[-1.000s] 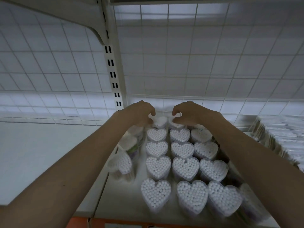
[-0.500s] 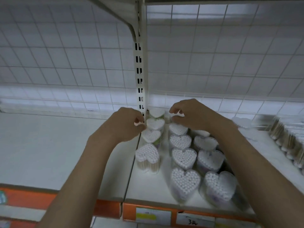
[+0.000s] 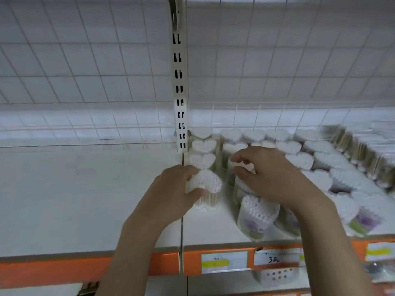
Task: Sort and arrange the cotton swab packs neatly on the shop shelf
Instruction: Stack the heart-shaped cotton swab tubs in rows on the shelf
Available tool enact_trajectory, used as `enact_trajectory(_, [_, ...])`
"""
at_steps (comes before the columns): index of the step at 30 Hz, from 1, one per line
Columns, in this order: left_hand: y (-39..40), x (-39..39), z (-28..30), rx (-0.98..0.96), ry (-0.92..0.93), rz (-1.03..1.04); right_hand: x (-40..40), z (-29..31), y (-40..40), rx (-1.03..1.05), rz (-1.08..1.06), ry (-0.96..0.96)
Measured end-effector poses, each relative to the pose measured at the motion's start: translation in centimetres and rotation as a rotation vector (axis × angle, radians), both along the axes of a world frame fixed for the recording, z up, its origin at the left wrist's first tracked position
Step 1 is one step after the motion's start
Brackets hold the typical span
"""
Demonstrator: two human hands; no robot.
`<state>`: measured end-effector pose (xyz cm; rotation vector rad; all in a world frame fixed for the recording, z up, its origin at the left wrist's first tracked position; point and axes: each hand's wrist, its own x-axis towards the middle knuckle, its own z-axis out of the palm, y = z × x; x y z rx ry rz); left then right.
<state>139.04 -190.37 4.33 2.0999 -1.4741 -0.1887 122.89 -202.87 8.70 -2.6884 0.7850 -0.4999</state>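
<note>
Left hand (image 3: 171, 195) grips a heart-shaped swab pack (image 3: 206, 184), fingers and thumb curled round its left side and top rim; the pack stands upright on the shelf board (image 3: 85, 199), at the front end of the leftmost column. Right hand (image 3: 269, 174) pinches the top of a second pack (image 3: 241, 167) in the next column over, fingers curled on its rim (the pack body is mostly hidden under the hand).

Change over the last second: both hands were together at the back of the block, at 12 o'clock; they have since come forward and parted, the left dropping to the nearest pack of the left column. That column, earlier loose and leaning away from the rest, now reads as a straight file of four hearts running toward 12 o'clock along the slotted upright (image 3: 180, 103). Judgement: back rows are settled and the work has passed to squaring the front-left packs.

Relative position: the gripped pack sits at 3 o'clock of the left hand, touching it; the right hand's pack lies at 9 o'clock of that hand. A gap separates the two columns.

Outward: the main block of heart packs (image 3: 316, 163) spreads to 2 o'clock (blurred). A front pack (image 3: 258, 214) stands below the right wrist. Orange price rail (image 3: 166, 263) with labels at 6 o'clock.
</note>
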Motion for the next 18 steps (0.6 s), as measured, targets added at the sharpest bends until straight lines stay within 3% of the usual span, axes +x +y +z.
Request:
enact_trajectory(7, [0.2,1.3,-0.7,-0.033,0.032,-0.072,0.6,-0.5,1.4,-0.015,-0.017,-0.045])
enact_trajectory(14, [0.1,1.1,-0.1,-0.09,-0.08,-0.009,1.4,-0.3,1.5,-0.039,-0.021,-0.032])
enact_trajectory(18, [0.1,0.6,-0.4,-0.017,-0.106,-0.024,1.6,-0.2,1.1,-0.038,-0.059,-0.023])
